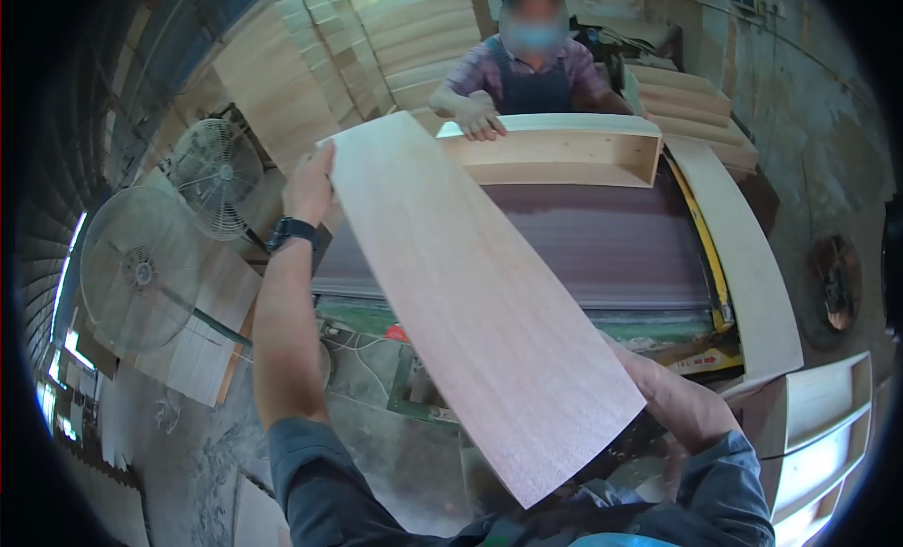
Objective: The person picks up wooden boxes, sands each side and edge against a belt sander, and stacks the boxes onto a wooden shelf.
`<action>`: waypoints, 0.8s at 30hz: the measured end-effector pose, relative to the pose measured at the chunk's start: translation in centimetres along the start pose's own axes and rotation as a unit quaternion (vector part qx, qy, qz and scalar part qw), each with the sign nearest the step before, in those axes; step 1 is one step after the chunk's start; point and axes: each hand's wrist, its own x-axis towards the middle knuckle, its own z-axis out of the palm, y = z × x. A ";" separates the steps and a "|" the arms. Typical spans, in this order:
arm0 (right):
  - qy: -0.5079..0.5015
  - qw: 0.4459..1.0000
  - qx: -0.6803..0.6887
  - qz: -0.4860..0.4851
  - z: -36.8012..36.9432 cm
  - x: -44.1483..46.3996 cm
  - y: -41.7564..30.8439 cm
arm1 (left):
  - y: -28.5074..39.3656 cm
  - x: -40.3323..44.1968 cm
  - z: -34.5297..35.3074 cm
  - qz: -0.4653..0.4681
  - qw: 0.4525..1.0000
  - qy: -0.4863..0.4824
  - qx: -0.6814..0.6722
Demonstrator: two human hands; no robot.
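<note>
A long pale wooden board point(489, 307) slants across the middle of the view, raised in front of me, its broad face towards me. My left hand point(308, 185) is closed on its far left corner, with a dark watch on the wrist. My right forearm point(682, 396) passes behind the board's right edge, and the board hides that hand's fingers. Beneath and beyond it lies a wide brownish-purple flat surface point(602, 237) on a green frame. At its far side stands an open wooden box point(555, 161), with a co-worker's hand point(480, 119) at its top edge.
A masked co-worker point(536, 72) stands opposite. Two caged fans point(141, 265) are on the left. A curved pale panel point(743, 265) runs along the machine's right side. Stacked wooden boxes point(818, 443) stand at lower right, and tall wooden panels point(282, 86) lean behind.
</note>
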 end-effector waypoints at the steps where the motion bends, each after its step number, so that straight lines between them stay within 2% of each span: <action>1: 0.012 0.997 -0.065 -0.027 0.7 -0.2 -0.7 | 0.4 0.2 -0.4 -0.005 0.999 0.034 -0.018; 2: 0.025 0.991 -0.126 -0.045 0.9 -0.3 -1.1 | 0.6 -0.1 -0.8 -0.012 0.997 0.061 -0.034; 3: 0.035 0.992 -0.114 -0.030 0.2 0.1 -0.7 | 0.6 -1.3 -0.7 -0.012 0.999 0.040 -0.036; 5: -0.057 0.996 -0.062 0.016 -1.2 1.6 -0.9 | 1.0 -2.1 -1.2 0.041 0.996 0.050 -0.068; 6: -0.054 0.997 -0.060 0.013 -0.9 1.7 -0.9 | 1.5 -2.9 -1.5 0.044 0.995 0.049 -0.071; 8: -0.014 0.996 -0.080 -0.038 0.4 2.2 -1.2 | 3.2 -5.3 -2.4 0.147 0.985 0.064 -0.072; 11: -0.048 0.996 -0.078 -0.016 -1.4 4.8 -0.6 | 6.8 -10.2 -4.9 0.190 0.979 0.035 -0.068; 15: -0.071 0.988 -0.129 -0.055 -0.1 5.7 -1.1 | 9.7 -16.1 -7.3 0.270 0.961 0.025 -0.058; 19: -0.081 0.992 -0.096 -0.015 -0.3 7.2 -1.7 | 10.8 -19.1 -7.5 0.358 0.930 0.012 -0.080; 21: -0.097 0.990 -0.097 -0.005 -0.1 7.9 -1.7 | 10.6 -19.9 -7.1 0.366 0.926 0.007 -0.089; 24: -0.103 0.989 -0.096 -0.039 0.1 8.0 -1.4 | 10.5 -20.8 -6.9 0.385 0.915 0.002 -0.120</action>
